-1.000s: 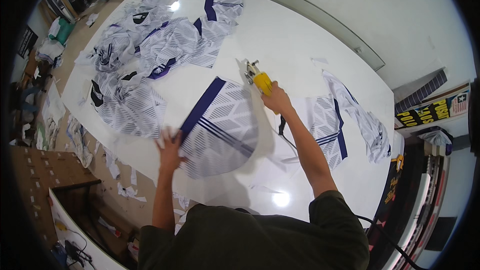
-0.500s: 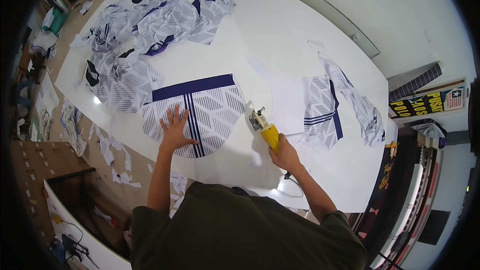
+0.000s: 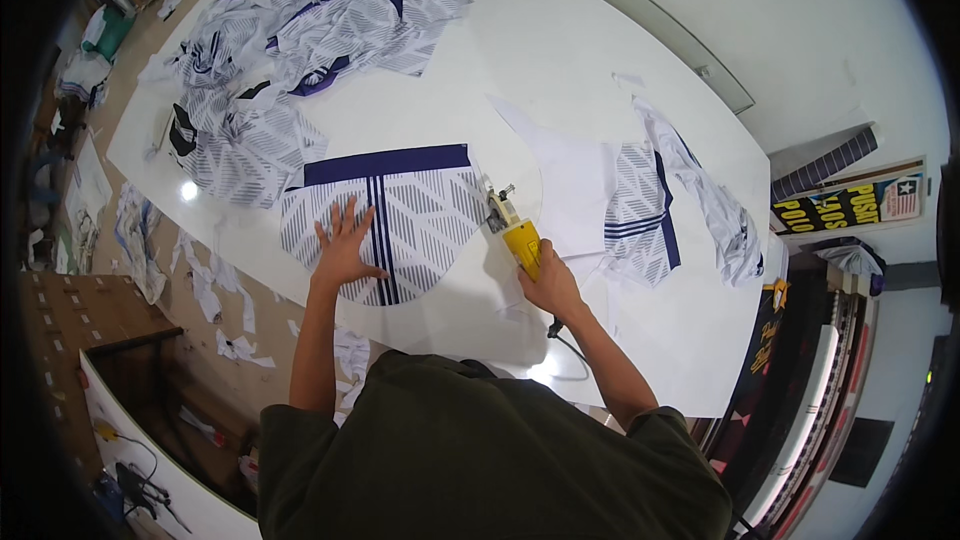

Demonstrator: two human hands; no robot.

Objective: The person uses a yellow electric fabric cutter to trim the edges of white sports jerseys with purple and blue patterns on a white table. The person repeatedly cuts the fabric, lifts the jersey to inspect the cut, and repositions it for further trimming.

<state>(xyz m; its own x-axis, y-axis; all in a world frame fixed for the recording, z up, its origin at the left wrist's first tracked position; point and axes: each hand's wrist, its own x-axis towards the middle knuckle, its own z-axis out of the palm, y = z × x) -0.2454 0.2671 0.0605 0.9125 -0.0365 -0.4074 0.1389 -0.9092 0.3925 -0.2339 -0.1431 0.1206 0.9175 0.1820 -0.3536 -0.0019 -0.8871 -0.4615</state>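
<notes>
A white fabric panel point(image 3: 430, 220) with grey hatching, dark blue stripes and a dark blue band along its far edge lies flat on the white table. On its left part rests my left hand point(image 3: 346, 245), fingers spread and pressed flat. My right hand point(image 3: 551, 280) is wrapped round the yellow body of a handheld electric fabric cutter point(image 3: 519, 240). The cutter's metal head is at the panel's right edge, near the end of the band. From the back of the cutter a dark cable point(image 3: 571, 343) runs toward the table's near edge.
Crumpled patterned cloth pieces point(image 3: 250, 140) are heaped at the far left. To the right lie a striped panel point(image 3: 636, 220), white offcuts point(image 3: 565, 180) and a crumpled strip point(image 3: 712, 205). Fabric scraps point(image 3: 207, 285) litter the floor on the left. A wall point(image 3: 800, 30) borders the far right.
The cutter in my right hand has moved slightly left and away from me, closer to the panel's band. My left hand still lies spread on the panel.
</notes>
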